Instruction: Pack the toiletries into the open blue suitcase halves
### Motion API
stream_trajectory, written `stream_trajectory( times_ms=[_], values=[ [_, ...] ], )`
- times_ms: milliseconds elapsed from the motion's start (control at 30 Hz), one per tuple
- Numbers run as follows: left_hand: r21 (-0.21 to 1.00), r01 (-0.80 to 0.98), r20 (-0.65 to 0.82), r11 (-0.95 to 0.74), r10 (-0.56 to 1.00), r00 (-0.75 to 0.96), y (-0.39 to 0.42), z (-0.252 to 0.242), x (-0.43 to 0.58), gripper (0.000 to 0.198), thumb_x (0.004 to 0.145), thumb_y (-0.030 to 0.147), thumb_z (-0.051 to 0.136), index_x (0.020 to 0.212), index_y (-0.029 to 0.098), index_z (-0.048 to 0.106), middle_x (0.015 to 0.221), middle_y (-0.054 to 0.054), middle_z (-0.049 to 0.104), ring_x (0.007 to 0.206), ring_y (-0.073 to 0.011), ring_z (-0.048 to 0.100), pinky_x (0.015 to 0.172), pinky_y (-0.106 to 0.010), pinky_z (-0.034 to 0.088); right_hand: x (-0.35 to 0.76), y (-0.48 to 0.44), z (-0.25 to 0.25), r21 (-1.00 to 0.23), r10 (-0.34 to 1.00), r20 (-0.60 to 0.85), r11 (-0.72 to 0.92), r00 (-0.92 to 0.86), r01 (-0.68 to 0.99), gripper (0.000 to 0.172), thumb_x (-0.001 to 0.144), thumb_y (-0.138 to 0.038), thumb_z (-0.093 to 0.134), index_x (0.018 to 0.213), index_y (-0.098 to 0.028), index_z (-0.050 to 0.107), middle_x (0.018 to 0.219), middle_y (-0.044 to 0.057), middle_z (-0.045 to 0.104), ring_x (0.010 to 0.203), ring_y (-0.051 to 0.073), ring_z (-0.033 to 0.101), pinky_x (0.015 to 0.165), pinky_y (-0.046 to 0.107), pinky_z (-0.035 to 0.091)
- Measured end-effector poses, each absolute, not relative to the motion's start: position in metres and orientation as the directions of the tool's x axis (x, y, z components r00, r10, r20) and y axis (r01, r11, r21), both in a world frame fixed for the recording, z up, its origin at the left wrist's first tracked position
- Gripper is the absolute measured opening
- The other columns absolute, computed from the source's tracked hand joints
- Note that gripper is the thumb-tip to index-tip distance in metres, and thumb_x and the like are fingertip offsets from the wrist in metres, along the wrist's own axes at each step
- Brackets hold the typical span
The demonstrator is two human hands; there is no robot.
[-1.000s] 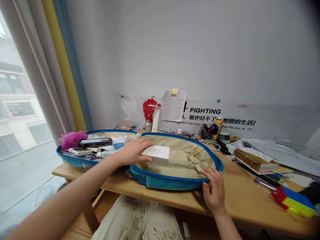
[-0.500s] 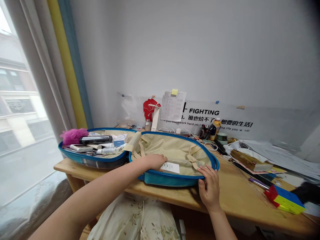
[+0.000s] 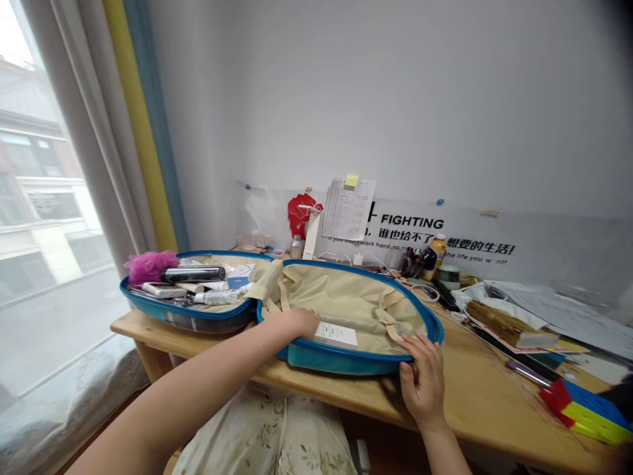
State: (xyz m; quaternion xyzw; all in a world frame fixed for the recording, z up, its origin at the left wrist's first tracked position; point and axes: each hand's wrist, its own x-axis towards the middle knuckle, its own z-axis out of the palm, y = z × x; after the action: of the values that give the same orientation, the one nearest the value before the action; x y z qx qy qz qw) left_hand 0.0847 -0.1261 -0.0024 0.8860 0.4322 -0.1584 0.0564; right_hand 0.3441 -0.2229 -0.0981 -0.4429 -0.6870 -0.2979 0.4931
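A blue suitcase with beige lining lies spread on the wooden desk, its right half (image 3: 346, 365) in front of me. My left hand (image 3: 301, 323) reaches over the front rim into that half, at the left end of a white box (image 3: 341, 335) with printed text. The fingers of this hand are mostly hidden, so its grip on the box is unclear. At the front right corner my right hand (image 3: 422, 376) holds the rim, fingers over the edge and thumb outside. Beige straps (image 3: 388, 313) lie inside, close to the right fingers.
The left half (image 3: 182, 320) holds a pink bath puff (image 3: 151, 266), a black cylinder (image 3: 192, 274), a blue-and-white box (image 3: 242, 276) and tubes. Right on the desk (image 3: 475, 389) are papers (image 3: 568, 307), a purple pen (image 3: 527, 371) and a colourful cube (image 3: 588, 409).
My left hand has drawn back slightly leftward, and more of the white box shows. My right hand stays on the rim. The whole view has shifted a little.
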Motion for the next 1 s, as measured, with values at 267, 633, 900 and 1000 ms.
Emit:
stream_trajectory(
  times_ms=[267,633,900,1000],
  values=[
    [-0.04,0.823,-0.277,-0.566,0.798,0.535,-0.12,-0.004,0.089,0.051,0.089,0.047,0.054,0.129,0.017,0.048,0.127,-0.012,0.054,0.108,-0.0234,0.057,0.091,-0.046,0.049,0.34,-0.225,-0.093,-0.029,0.311,0.943,0.44,-0.122,0.898,0.026,0.091,-0.029,0.039,0.111,-0.023,0.055,0.105,0.008,0.064,0.117,0.025,0.051,0.104,0.049,0.032],
    [0.007,0.82,-0.144,-0.572,0.811,0.567,-0.128,0.007,0.087,0.056,0.081,0.042,0.066,0.129,0.017,0.051,0.133,-0.014,0.052,0.12,-0.0279,0.05,0.098,-0.044,0.044,0.346,-0.22,-0.099,-0.028,0.307,0.944,0.437,-0.12,0.899,0.029,0.092,-0.035,0.038,0.11,-0.022,0.057,0.104,0.009,0.063,0.114,0.027,0.053,0.103,0.05,0.032],
    [0.039,0.975,0.153,-0.22,0.965,0.212,-0.085,0.05,0.0,0.043,0.092,0.043,0.05,0.128,0.018,0.05,0.133,-0.011,0.05,0.12,-0.0253,0.05,0.101,-0.051,0.041,0.347,-0.219,-0.098,0.006,0.298,0.943,0.433,-0.149,0.902,0.029,0.093,-0.035,0.037,0.109,-0.022,0.056,0.103,0.009,0.064,0.11,0.027,0.054,0.101,0.05,0.033],
    [0.04,0.999,0.124,0.0,0.992,-0.005,-0.065,0.049,-0.042,0.045,0.091,0.046,0.05,0.125,0.016,0.051,0.128,-0.011,0.053,0.115,-0.025,0.053,0.097,-0.05,0.043,0.346,-0.219,-0.097,0.007,0.285,0.947,0.437,-0.146,0.899,0.028,0.093,-0.035,0.037,0.108,-0.02,0.056,0.101,0.01,0.064,0.111,0.028,0.053,0.101,0.051,0.033]
  ],
)
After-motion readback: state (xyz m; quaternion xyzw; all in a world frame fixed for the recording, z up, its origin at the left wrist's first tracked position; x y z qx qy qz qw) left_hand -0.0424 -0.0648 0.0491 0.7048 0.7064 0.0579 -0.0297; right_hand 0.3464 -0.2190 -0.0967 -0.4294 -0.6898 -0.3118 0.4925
